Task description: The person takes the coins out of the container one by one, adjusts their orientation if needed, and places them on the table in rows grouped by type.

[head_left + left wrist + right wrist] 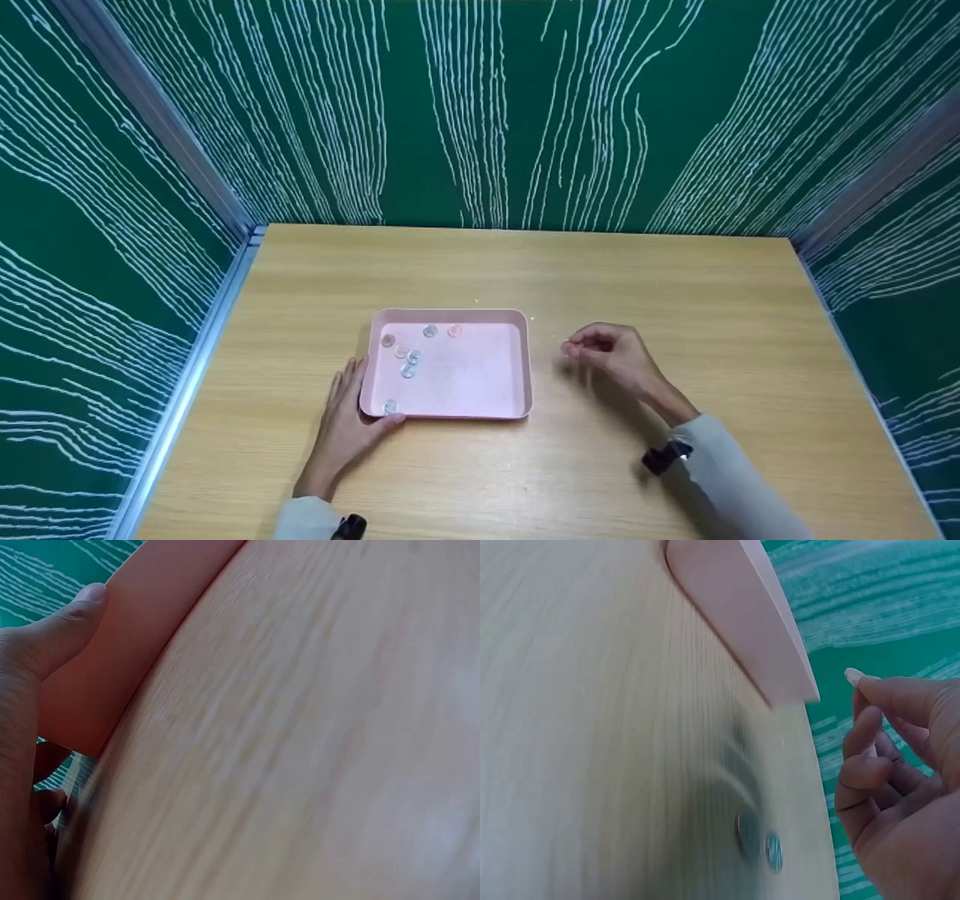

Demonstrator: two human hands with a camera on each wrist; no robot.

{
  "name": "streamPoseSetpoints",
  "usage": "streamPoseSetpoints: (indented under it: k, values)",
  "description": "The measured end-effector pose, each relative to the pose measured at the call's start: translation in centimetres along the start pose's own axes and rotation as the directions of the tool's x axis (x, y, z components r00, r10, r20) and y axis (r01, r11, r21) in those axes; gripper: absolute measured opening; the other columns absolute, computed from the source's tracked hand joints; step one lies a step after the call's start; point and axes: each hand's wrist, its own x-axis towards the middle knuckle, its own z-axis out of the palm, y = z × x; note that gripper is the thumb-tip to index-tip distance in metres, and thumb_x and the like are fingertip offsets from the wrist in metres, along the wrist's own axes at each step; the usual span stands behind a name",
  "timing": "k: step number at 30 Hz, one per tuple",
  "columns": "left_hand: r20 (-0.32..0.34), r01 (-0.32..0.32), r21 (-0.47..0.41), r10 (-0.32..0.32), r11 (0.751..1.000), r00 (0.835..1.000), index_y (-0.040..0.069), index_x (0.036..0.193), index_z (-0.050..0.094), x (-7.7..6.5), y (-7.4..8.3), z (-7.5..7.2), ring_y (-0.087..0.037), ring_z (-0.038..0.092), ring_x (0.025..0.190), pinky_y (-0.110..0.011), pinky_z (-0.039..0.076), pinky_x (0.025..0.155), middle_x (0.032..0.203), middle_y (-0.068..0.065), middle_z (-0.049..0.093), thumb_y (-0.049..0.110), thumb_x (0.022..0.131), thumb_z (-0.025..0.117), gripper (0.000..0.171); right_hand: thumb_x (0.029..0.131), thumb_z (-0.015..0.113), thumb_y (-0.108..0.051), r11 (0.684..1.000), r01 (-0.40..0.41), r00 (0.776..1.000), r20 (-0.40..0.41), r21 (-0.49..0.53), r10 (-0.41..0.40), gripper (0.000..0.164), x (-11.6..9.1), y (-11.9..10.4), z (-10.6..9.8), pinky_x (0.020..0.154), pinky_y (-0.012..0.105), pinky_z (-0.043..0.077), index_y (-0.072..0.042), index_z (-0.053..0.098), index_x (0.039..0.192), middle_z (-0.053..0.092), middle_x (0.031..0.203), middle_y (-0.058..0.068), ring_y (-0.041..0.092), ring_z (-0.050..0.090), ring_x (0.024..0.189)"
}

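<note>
A shallow pink tray (465,386) lies on the table with several silver and copper-coloured coins (430,331) inside, mostly towards its left half. At the tray's near left corner rests my left hand (346,424), its fingers along the left side and its straight thumb against the front wall. In the left wrist view that thumb (67,626) lies flat on the tray's outer wall. To the right of the tray, above the table, is my right hand (619,360), thumb and index fingertips close together, other fingers curled. Whether a coin sits between these fingertips cannot be made out.
Two coins (774,851) lie on the wooden table (637,277) in the right wrist view, near the right hand's shadow. Green walls (405,150) with white wavy lines enclose the table at the back and sides.
</note>
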Motion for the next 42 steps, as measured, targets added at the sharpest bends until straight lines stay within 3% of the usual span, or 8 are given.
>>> streamPoseSetpoints:
  k: [4, 8, 16, 23, 27, 31, 38, 42]
  values:
    - [0.002, 0.01, 0.005, -0.01, 1.0, 1.0, 0.01, 0.176, 0.026, -0.1, 0.0, -0.1, -0.052, 0.009, 0.167, -0.069, 0.009, 0.135, 0.18, -0.028, 0.018, 0.056, 0.084, 0.093, 0.123, 0.098, 0.086, -0.009, 0.999, -0.026, 0.999, -0.029, -0.02, 0.025, 0.019, -0.9, 1.1, -1.9, 0.073, 0.024, 0.062, 0.001, 0.081, 0.113, 0.08, 0.108, 0.019, 0.026, 0.074, 0.087]
    - [0.002, 0.009, 0.006, -0.009, 1.0, 1.0, 0.009, 0.176, 0.027, -0.1, -0.1, 0.0, -0.052, 0.01, 0.167, -0.068, 0.009, 0.135, 0.18, -0.027, 0.018, 0.056, 0.084, 0.093, 0.123, 0.098, 0.084, -0.005, 0.999, -0.034, 0.998, -0.046, -0.035, 0.032, 0.019, -1.8, 2.4, -3.3, 0.074, 0.022, 0.061, 0.005, 0.079, 0.114, 0.079, 0.108, 0.021, 0.02, 0.072, 0.088]
    - [-0.006, -0.007, 0.01, 0.007, 1.0, 1.0, 0.008, 0.175, 0.027, -0.1, 0.0, -0.2, -0.052, 0.012, 0.166, -0.066, 0.009, 0.136, 0.179, -0.029, 0.02, 0.055, 0.083, 0.094, 0.123, 0.095, 0.086, -0.002, 0.991, -0.12, 0.989, -0.098, -0.056, 0.114, 0.018, -3.3, 4.5, -4.7, 0.051, 0.022, 0.052, 0.006, 0.079, 0.109, 0.078, 0.095, 0.017, 0.013, 0.061, 0.067]
    - [-0.031, -0.049, 0.016, 0.049, 0.999, 0.998, 0.004, 0.172, 0.032, -0.1, -0.1, -0.2, -0.057, 0.017, 0.164, -0.07, 0.015, 0.134, 0.176, -0.034, 0.025, 0.048, 0.081, 0.097, 0.121, 0.094, 0.09, -0.011, 0.982, -0.153, 0.981, -0.137, -0.11, 0.137, 0.021, -4.2, 5.1, -4.9, 0.052, 0.019, 0.047, 0.003, 0.081, 0.107, 0.079, 0.093, 0.014, 0.009, 0.06, 0.071]
    - [-0.028, -0.03, 0.009, 0.03, 1.0, 0.999, 0.005, 0.173, 0.031, -0.1, 0.0, -0.2, -0.055, 0.016, 0.165, -0.069, 0.014, 0.135, 0.177, -0.032, 0.024, 0.049, 0.081, 0.098, 0.122, 0.094, 0.09, -0.011, 0.977, -0.162, 0.98, -0.142, -0.136, 0.142, 0.018, -4.3, 5.2, -4.8, 0.058, 0.019, 0.047, 0.0, 0.082, 0.105, 0.079, 0.094, 0.013, 0.012, 0.061, 0.076]
    - [-0.026, -0.024, 0.002, 0.024, 1.0, 0.999, 0.004, 0.173, 0.031, -0.2, 0.0, -0.2, -0.054, 0.015, 0.165, -0.068, 0.012, 0.135, 0.178, -0.032, 0.023, 0.05, 0.08, 0.097, 0.123, 0.095, 0.087, -0.005, 0.973, -0.143, 0.983, -0.139, -0.179, 0.118, 0.012, -4.4, 5.2, -4.7, 0.064, 0.019, 0.05, -0.001, 0.082, 0.105, 0.08, 0.096, 0.012, 0.014, 0.063, 0.08]
    - [-0.017, -0.032, 0.018, 0.033, 0.999, 0.999, 0.002, 0.173, 0.031, 0.0, 0.1, -0.1, -0.056, 0.015, 0.164, -0.068, 0.013, 0.135, 0.176, -0.033, 0.024, 0.048, 0.08, 0.098, 0.123, 0.095, 0.086, -0.003, 0.955, -0.112, 0.982, -0.18, -0.274, 0.063, 0.008, -4.4, 5.2, -4.3, 0.06, 0.019, 0.049, -0.003, 0.082, 0.103, 0.079, 0.092, 0.01, 0.014, 0.062, 0.078]
    - [-0.017, -0.025, 0.017, 0.025, 1.0, 1.0, 0.003, 0.173, 0.032, 0.0, 0.1, -0.2, -0.056, 0.016, 0.164, -0.068, 0.014, 0.135, 0.176, -0.033, 0.025, 0.046, 0.08, 0.099, 0.122, 0.096, 0.084, -0.002, 0.942, -0.111, 0.979, -0.196, -0.316, 0.049, 0.009, -4.4, 5.1, -4.2, 0.065, 0.017, 0.051, -0.002, 0.082, 0.105, 0.079, 0.093, 0.01, 0.015, 0.064, 0.081]
